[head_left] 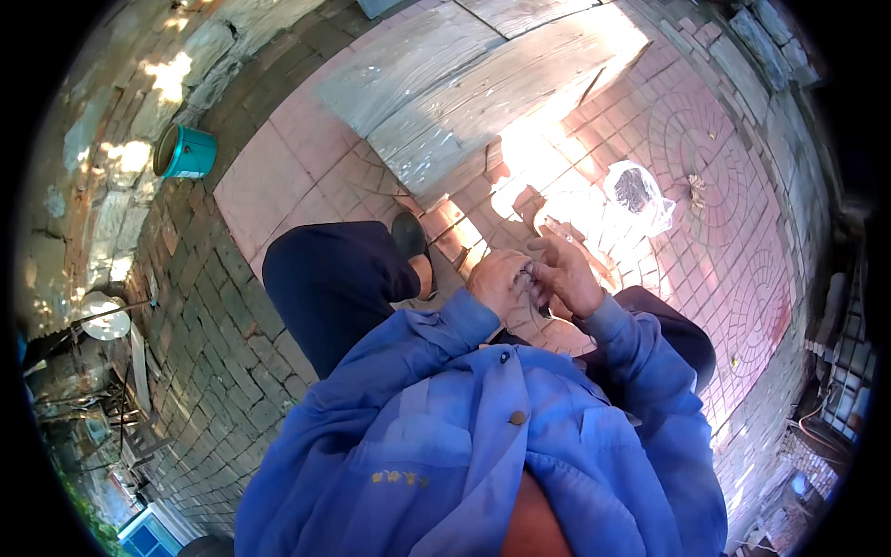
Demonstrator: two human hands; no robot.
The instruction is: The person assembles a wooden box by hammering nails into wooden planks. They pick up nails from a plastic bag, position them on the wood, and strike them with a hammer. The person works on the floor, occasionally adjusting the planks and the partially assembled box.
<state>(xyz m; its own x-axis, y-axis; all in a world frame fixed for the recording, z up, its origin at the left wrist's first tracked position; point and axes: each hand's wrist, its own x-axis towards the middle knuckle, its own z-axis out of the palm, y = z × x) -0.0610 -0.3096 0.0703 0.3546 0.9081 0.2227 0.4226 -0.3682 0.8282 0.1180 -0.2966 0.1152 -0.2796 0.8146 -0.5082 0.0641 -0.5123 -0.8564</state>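
My left hand (499, 281) and my right hand (569, 277) meet in front of my body, between my knees. The fingers of both are curled and pinched together around something small and dark, too small to name. Beyond them, a bit to the right, a clear plastic bag (635, 193) with dark contents lies on the sunlit paving. A small brown dried clump (696, 191) is just right of the bag. Blue sleeves cover both my forearms.
A weathered wooden bench or plank table (445, 88) stands ahead of my knees. To the far left, a teal bucket (193, 153) sits by a stone wall (130, 190). Pinkish paving (733, 186) spreads right; grey bricks (209, 306) lie left. Assorted clutter (111, 408) fills the lower left.
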